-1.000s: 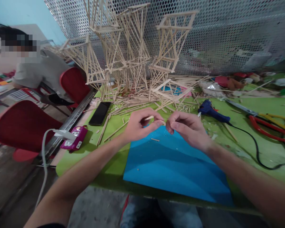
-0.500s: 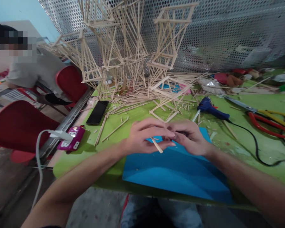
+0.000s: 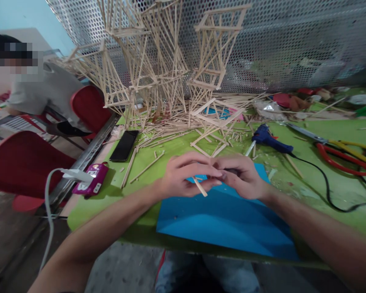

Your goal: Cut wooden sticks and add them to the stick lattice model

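A thin pale wooden stick (image 3: 200,188), straight and blunt-ended, was in the left hand (image 3: 181,175), above a flat bright-blue sheet (image 3: 219,228) on the lime-green worktop (image 3: 88,212). Its long axis slanted, the free end pointing toward the person and rightward. The left grip was narrow, holding the stick, fingers curled; the right hand (image 3: 242,177) met it, bent inward, its hold hidden.

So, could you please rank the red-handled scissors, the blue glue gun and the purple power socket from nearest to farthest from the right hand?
From the right hand, in the head view:
1. Blue glue gun: just beyond, slightly right.
2. Red-handled scissors: farther right.
3. Purple power socket: far over to the left.
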Tool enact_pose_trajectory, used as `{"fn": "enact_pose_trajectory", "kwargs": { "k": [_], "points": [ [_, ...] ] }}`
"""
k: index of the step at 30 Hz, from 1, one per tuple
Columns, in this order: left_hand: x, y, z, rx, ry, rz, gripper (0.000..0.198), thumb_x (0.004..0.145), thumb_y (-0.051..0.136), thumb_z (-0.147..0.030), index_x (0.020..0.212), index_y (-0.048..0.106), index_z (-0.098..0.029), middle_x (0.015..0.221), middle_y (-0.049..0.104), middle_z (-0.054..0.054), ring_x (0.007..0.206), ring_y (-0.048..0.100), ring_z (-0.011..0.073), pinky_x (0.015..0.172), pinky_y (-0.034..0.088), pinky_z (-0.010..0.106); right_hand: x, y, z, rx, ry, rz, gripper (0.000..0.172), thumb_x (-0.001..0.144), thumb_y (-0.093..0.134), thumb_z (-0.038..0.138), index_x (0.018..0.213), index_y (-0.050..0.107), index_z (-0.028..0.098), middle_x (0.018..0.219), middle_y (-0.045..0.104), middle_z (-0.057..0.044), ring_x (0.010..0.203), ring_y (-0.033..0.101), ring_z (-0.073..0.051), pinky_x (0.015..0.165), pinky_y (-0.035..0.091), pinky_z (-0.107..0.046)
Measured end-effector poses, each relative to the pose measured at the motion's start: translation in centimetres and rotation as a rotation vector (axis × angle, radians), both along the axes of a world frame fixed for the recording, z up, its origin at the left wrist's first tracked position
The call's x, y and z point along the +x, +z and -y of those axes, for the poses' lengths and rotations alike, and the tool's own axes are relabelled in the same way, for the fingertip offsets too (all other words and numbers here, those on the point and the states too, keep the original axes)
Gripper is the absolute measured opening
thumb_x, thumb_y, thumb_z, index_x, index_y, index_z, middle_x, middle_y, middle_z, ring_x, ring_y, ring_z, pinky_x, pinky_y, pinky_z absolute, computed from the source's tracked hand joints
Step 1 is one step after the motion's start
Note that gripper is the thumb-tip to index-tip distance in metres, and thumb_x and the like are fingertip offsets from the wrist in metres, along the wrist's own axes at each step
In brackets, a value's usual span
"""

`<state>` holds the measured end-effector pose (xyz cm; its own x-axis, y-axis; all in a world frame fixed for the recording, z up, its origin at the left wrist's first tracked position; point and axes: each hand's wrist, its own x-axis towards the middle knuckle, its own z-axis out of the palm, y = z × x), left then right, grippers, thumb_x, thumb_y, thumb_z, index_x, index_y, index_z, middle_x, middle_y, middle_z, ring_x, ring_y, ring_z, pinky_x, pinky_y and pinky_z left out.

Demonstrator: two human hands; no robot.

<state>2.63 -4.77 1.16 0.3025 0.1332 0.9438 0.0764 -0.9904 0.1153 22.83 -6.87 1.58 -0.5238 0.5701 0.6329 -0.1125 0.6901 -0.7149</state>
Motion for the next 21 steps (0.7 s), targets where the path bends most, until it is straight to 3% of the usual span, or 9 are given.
{"fn": "enact_pose_trajectory", "kwargs": {
  "k": [7, 14, 21],
  "points": [
    [0.00, 0.14, 0.00, 0.033, 0.013, -0.004, 0.017, 0.099, 0.079, -0.040, 0.103, 0.073, -0.025, 0.094, 0.074, -0.001, 0.073, 0.072, 0.0085, 0.064, 0.060, 0.019, 0.03, -0.06, 0.02, 0.034, -0.018, -0.002, 0.035, 0.109, 0.061, 0.038, 0.079, 0.062, 0.019, 0.065, 0.054, 0.003, 0.057, 0.043, -0.009, 0.053, 0.033, -0.022],
    [-0.03, 0.35, 0.05, 0.034, -0.024, 0.012, 0.016, 0.096, 0.083, -0.036, 0.103, 0.074, -0.024, 0.092, 0.074, -0.003, 0.073, 0.072, 0.0068, 0.066, 0.061, 0.016, -0.03, -0.02, -0.03, 0.045, -0.007, -0.024, 0.026, 0.108, 0.063, 0.032, 0.085, 0.067, 0.020, 0.068, 0.063, 0.003, 0.057, 0.051, -0.008, 0.054, 0.040, -0.020],
    [-0.08, 0.35, 0.01, 0.023, -0.027, 0.007, 0.013, 0.097, 0.079, -0.035, 0.105, 0.073, -0.025, 0.093, 0.074, -0.001, 0.074, 0.072, 0.0095, 0.063, 0.058, 0.020, -0.01, 0.37, 0.18, 0.043, -0.043, 0.011, 0.029, 0.107, 0.063, 0.034, 0.083, 0.069, 0.019, 0.067, 0.064, 0.002, 0.056, 0.052, -0.008, 0.053, 0.040, -0.019]
  ]
}}
